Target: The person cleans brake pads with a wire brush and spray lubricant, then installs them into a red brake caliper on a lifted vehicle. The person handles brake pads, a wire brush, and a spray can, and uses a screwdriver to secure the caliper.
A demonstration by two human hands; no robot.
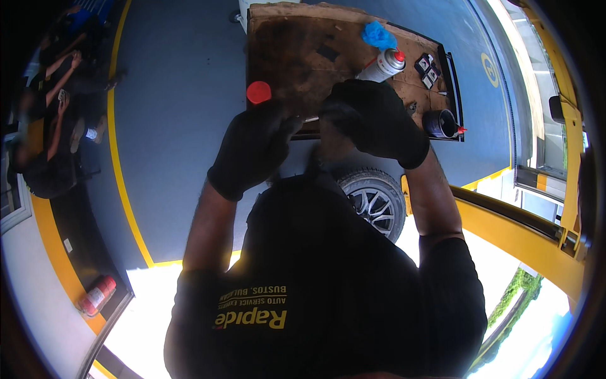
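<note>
Both my hands wear black gloves and are raised over the near edge of a cart top [297,38] lined with stained cardboard. My left hand [255,148] is closed, its fingers curled toward the middle. Across from it, my right hand [375,120] is also closed, fingers bent inward. A thin pale sliver of something [311,119] shows in the gap between them; the gloves hide what it belongs to. Just beyond my left hand is a round red cap [258,93]. A white spray can [380,66] with a red top lies beyond my right hand.
On the cart are a crumpled blue wad [379,35], small dark boxes [428,69] and a dark cup [440,123]. A wheel [374,203] lies below my right hand, near a yellow lift arm [511,227]. People sit at left; a fire extinguisher [98,295] stands lower left.
</note>
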